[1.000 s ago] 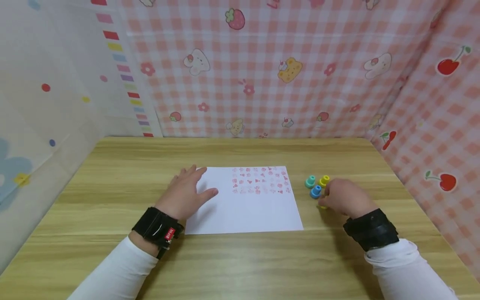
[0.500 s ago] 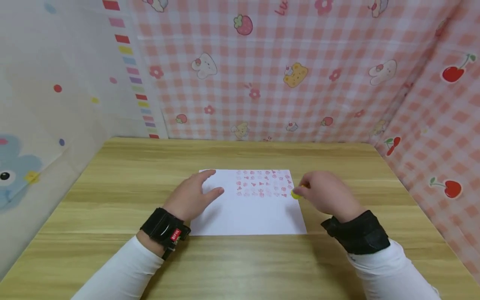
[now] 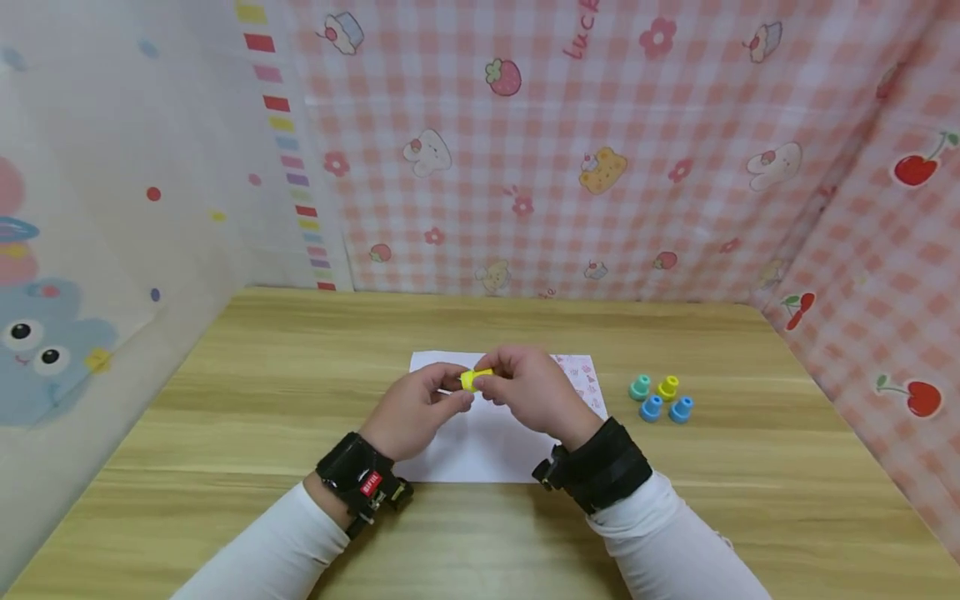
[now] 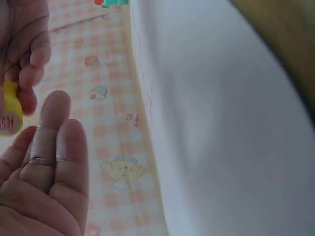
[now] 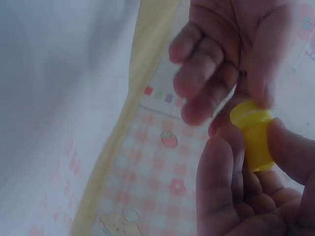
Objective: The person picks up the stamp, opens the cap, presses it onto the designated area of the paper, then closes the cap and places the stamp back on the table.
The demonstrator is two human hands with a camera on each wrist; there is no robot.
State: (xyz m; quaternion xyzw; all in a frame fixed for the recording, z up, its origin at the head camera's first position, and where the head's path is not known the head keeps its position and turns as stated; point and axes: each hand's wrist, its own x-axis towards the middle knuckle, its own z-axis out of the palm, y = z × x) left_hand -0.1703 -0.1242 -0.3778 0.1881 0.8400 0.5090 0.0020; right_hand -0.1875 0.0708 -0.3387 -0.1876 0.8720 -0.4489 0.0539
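A small yellow stamp (image 3: 472,380) is pinched between the thumb and fingers of my right hand (image 3: 534,390), above the paper. Its pinkish, patterned end (image 4: 9,122) points toward my left hand (image 3: 412,408). The left thumb and fingers are loosely bent around that end; whether they touch it is unclear. In the right wrist view the stamp (image 5: 258,145) shows a pale line near one end. Under both hands lies a white sheet of paper (image 3: 487,450), its printed rows of small red pictures partly hidden by the right hand.
Right of the paper stand a teal stamp (image 3: 640,387), another yellow stamp (image 3: 667,387) and two blue stamps, one nearer the paper (image 3: 651,408) and one farther right (image 3: 681,409). The wooden table (image 3: 300,333) meets a checked cloth backdrop (image 3: 465,208).
My right hand has taken the yellow stamp from the group and carried it left over the paper. My left hand has moved right to meet it. The head view has shifted slightly.
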